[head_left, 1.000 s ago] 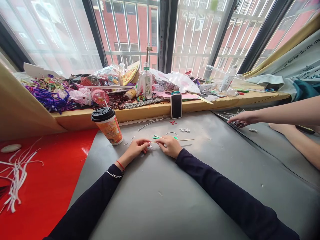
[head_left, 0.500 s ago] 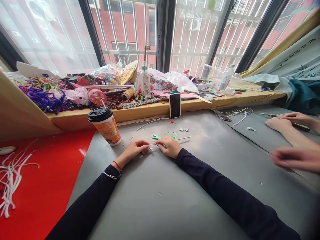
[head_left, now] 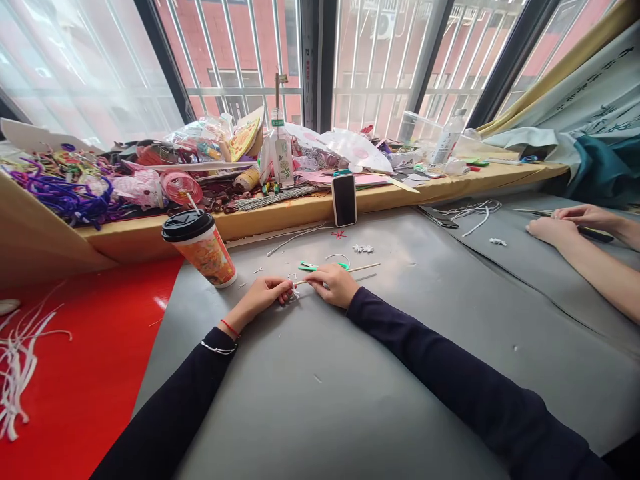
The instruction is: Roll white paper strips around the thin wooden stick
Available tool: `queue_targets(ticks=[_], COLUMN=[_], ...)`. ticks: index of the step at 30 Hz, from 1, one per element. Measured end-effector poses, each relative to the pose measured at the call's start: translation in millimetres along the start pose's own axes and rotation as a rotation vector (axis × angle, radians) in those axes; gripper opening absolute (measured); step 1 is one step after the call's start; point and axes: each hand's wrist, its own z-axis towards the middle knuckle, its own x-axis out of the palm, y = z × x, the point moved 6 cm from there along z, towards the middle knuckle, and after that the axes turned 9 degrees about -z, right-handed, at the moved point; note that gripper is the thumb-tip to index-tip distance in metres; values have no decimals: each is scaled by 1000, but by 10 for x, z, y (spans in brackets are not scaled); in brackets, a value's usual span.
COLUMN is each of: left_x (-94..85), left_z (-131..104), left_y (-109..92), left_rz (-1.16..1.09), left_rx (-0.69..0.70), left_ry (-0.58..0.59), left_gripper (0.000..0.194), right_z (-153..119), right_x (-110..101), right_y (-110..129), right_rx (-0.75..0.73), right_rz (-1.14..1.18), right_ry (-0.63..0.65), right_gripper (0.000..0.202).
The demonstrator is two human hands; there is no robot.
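Observation:
My left hand (head_left: 267,295) pinches a small white knotted cord piece (head_left: 295,291) above the grey table. Against that piece lies the tip of a thin wooden stick (head_left: 366,267), held in the closed fingers of my right hand (head_left: 334,284). The stick runs out past my right hand toward the right. Green-handled scissors (head_left: 309,267) lie just behind my right hand, partly covered by it. Farther back are a white knotted piece (head_left: 363,249) and a small red knotted piece (head_left: 339,234).
A paper cup (head_left: 204,251) with a black lid stands at the left. A phone (head_left: 345,200) leans on the cluttered ledge (head_left: 385,198). White cords (head_left: 23,373) lie on the red surface. Another person's hands (head_left: 565,227) work at the right.
The view has shifted slightly, so the scene sits higher and farther left. A blurred hand at the right edge is gone. My hands keep nearly the same hold.

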Motion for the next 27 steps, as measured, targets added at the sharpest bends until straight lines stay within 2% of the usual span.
queue_targets(ticks=[7,19,27], left_x=[-3,29,13], left_z=[8,-30,-32], left_y=[40,-47,-31], left_rz=[10,38,15], left_rx=[-29,-2,-35], left_ry=[-5,38,49], left_gripper=[37,36,39], right_z=[-2,-20,-36], right_x=[6,20,16], right_y=[30,31,38], right_rx=[-27,-11,-20], right_rz=[-15,-7,-12], right_ry=[26,41,27], right_gripper=[21,22,25])
